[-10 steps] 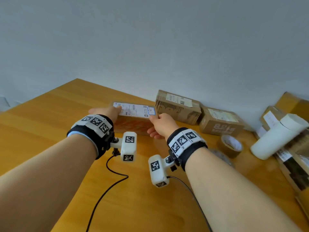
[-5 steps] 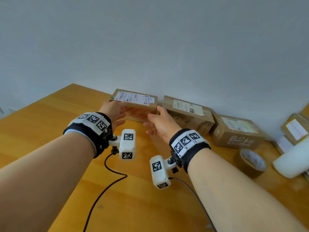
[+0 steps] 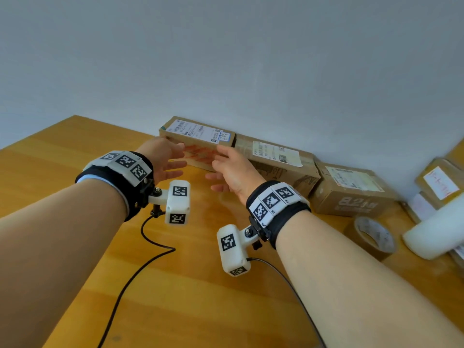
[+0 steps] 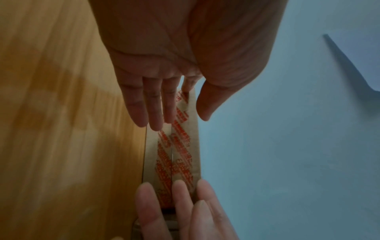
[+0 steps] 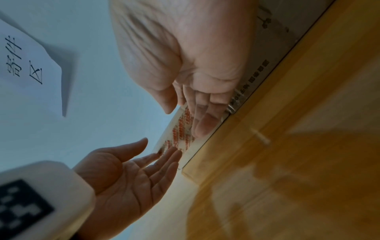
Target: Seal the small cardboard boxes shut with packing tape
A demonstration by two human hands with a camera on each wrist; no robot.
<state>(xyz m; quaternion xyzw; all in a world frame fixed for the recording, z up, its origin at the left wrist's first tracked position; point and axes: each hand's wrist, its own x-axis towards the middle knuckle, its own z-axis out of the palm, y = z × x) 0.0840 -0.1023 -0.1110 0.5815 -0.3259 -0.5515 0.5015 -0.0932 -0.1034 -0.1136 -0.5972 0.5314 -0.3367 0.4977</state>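
Observation:
A small cardboard box (image 3: 198, 136) with a white label on top and red-printed tape across its front stands against the wall, at the left end of a row of boxes. My left hand (image 3: 170, 159) is at the front face's left end and my right hand (image 3: 223, 164) at its right end. Both have straight fingers and hold nothing. The left wrist view shows my left fingers (image 4: 156, 113) over the taped seam of the box (image 4: 180, 155). From the right wrist, my right fingers (image 5: 203, 123) lie near the same face (image 5: 180, 134). Whether they touch it I cannot tell.
Two more taped boxes (image 3: 276, 159) (image 3: 351, 189) continue the row to the right. A brown tape roll (image 3: 374, 234) and a white roll (image 3: 437, 232) lie at the right, with other boxes (image 3: 439, 184) behind. Camera cables trail over the wooden table (image 3: 188, 297).
The labelled box has gone from between my gripping hands near the table's middle back to the wall beside the row. Both hands have let go and opened.

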